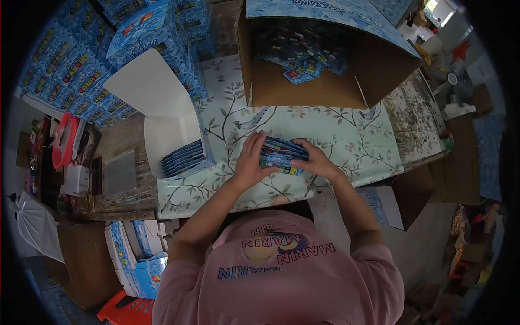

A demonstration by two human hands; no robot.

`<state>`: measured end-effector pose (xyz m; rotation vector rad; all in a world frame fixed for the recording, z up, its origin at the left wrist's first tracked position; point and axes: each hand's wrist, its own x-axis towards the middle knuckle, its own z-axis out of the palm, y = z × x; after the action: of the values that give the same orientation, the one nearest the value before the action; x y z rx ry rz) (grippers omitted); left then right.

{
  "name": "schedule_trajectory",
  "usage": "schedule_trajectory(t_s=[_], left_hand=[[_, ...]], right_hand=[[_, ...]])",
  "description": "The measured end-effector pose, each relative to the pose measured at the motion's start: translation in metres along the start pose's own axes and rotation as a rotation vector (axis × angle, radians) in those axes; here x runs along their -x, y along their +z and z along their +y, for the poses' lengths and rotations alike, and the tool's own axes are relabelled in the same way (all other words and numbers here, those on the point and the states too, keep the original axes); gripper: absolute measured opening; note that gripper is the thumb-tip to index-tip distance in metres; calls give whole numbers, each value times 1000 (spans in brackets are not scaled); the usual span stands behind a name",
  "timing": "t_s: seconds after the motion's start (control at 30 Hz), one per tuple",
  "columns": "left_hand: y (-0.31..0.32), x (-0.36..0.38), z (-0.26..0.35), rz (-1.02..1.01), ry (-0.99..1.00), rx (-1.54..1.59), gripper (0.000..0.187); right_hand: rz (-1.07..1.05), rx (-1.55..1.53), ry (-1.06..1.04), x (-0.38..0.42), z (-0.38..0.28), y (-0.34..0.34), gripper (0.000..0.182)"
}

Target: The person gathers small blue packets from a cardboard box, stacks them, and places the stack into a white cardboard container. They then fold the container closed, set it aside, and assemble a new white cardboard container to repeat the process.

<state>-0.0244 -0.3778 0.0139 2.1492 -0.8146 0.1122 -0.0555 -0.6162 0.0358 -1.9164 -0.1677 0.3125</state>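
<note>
A stack of blue printed packets point(281, 154) is held between my two hands above the flowered tablecloth. My left hand point(251, 161) presses on the stack's left side, fingers stretched along it and thumb at the near edge. On the right side my right hand point(315, 160) grips it, thumb at the front. To the left stands a small white-lined box point(172, 132) with its lid up, holding a row of similar packets point(184, 159). Behind my hands a large cardboard carton point(303, 97) lies on its side, with many loose packets point(303, 69) inside.
Blue printed boxes point(146, 38) are piled at the back left. A clear plastic sheet point(120, 172) and a red plastic basket point(64, 142) are on the left of the table. Flattened printed boxes point(138, 260) lie below it, near a red stool point(125, 310). An open carton point(401, 197) stands at the lower right.
</note>
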Motion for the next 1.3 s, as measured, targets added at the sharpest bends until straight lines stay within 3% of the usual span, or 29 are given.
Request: schedule_trajectory(t_s=[0.13,0.23,0.3,0.43,0.57,0.6,0.63,0.67,0.7,0.77,0.83,0.9,0.93,1.0,1.03,1.1,1.13,1.2,1.23,1.3], left_hand=[[2,6,0,-32,89,15,115],[-6,2,-9,145,-102,13,119],[-3,-2,-16,-155,-175,99,124],[25,-9,-4,-137,-162,142,124],[-6,-2,3,38,-107,150,105],[-25,2,11,112,-55,180,97],[-52,7,23,264,-29,113,71],[-75,13,20,284,-44,94,71],[-99,20,14,409,-73,-52,59],[-132,33,-6,518,-184,-360,40],[-146,52,-38,422,-321,-560,33],[-145,65,-46,405,-314,-534,32],[-144,72,-49,381,-314,-497,31],[-140,75,-51,439,-255,-551,30],[-139,75,-50,453,-279,-534,30],[-139,72,-47,478,-301,-516,31],[-138,72,-47,486,-305,-512,31],[-137,73,-49,492,-311,-508,30],[-137,74,-50,499,-315,-497,30],[-135,73,-50,479,-310,-537,30]], right_hand=[[-43,259,-104,8,-12,-4,79],[-15,508,-132,13,-25,-4,79],[-19,600,-138,15,-26,1,78],[77,779,-77,15,-22,12,75],[99,797,-18,0,-25,11,71],[112,625,80,-7,-30,6,68],[125,455,186,-16,-38,5,66],[121,268,181,-26,-53,7,67],[101,267,167,-40,-72,13,67],[82,60,-129,-70,-116,39,70],[25,20,-260,-105,-156,74,73],[-63,315,-256,-135,-204,105,75],[-63,312,-271,-155,-211,121,75],[-146,709,-385,-194,-198,159,80],[-150,710,-391,-207,-188,171,80],[-476,1118,-262,-232,-164,189,82],[-480,1126,-263,-244,-149,192,82],[-505,756,-424,-265,-125,191,77],[-511,766,-418,-271,-139,193,77],[-624,597,-99,-283,-165,197,72]])
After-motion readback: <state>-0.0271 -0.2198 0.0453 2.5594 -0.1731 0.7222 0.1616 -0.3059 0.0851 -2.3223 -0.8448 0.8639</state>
